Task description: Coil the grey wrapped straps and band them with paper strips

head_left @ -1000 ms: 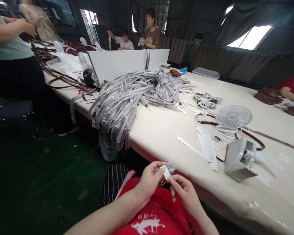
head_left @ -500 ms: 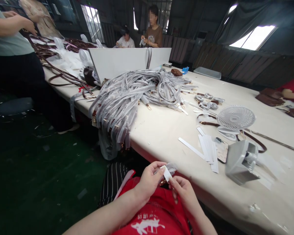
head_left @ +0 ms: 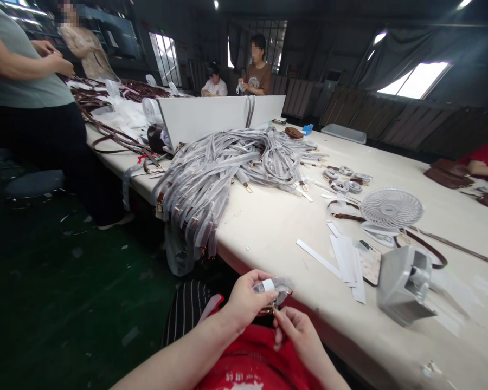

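Holding a coiled strap (head_left: 284,284), the left hand (head_left: 247,301) curls its thumb and fingers around one side of it, where a white band (head_left: 268,285) wraps the coil. The right hand (head_left: 293,327) pinches the gold clasp (head_left: 267,310) at the strap's lower side between thumb and fingertip. Strap and hands are above the person's lap, just off the near edge of the worktop (head_left: 260,227). Farther left, a heap (head_left: 211,165) of film-wrapped straps lies in front of a white board (head_left: 205,118) and spills over that same edge. Right of the hands, inward from the near edge, lie paper strips (head_left: 347,261), with a phone (head_left: 373,264) beside them and a grey dispenser (head_left: 398,287) next to the phone. Farther in are a fan (head_left: 391,207) and several small rolls (head_left: 341,181). Toward the far right edge, a brown bag (head_left: 447,173) rests by a person in red (head_left: 486,158).
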The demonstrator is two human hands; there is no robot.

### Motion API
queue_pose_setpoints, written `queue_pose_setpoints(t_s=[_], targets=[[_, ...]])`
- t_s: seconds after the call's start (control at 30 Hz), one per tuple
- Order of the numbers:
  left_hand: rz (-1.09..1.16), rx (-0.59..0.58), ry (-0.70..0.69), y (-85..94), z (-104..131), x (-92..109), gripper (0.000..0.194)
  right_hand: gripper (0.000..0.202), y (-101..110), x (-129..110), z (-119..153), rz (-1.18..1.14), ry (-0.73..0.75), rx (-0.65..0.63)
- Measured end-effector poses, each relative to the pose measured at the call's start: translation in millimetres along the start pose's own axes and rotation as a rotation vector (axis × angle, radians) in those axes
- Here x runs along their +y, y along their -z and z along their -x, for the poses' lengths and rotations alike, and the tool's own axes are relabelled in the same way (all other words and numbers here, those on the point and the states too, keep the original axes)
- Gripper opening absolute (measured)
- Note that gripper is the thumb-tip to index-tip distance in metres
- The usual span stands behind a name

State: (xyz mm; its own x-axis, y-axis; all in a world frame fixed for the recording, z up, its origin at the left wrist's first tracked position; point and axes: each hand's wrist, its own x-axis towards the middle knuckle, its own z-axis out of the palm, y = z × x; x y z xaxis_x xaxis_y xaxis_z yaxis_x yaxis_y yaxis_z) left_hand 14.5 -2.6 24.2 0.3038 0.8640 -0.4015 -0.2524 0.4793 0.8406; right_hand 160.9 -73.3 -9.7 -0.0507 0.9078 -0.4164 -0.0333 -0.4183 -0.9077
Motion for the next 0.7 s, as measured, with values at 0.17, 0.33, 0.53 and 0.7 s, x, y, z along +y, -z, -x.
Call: queue_pose_setpoints(t_s=[0.17,0.33,0.53,0.7], targets=[[-0.091,-0.008,0.011,1.5,0,4,0.047,0.055,11,-5,8,0.206,-0.244,-0.169],[-0.179,-0.090,0.021,0.5,5,0,0.043,0.027,32,-40,22,0.657,0.253,0.116],[-0.430,-0.319,-0.121,0.2,6,-13,0.030,0.051,33,-64,19,0.820,0.395,-0.106],[-1.073,-0.438,-0.626,7.4,-5,-4,0.023,0.054,22,-32,9,0.930,0.467,0.012]])
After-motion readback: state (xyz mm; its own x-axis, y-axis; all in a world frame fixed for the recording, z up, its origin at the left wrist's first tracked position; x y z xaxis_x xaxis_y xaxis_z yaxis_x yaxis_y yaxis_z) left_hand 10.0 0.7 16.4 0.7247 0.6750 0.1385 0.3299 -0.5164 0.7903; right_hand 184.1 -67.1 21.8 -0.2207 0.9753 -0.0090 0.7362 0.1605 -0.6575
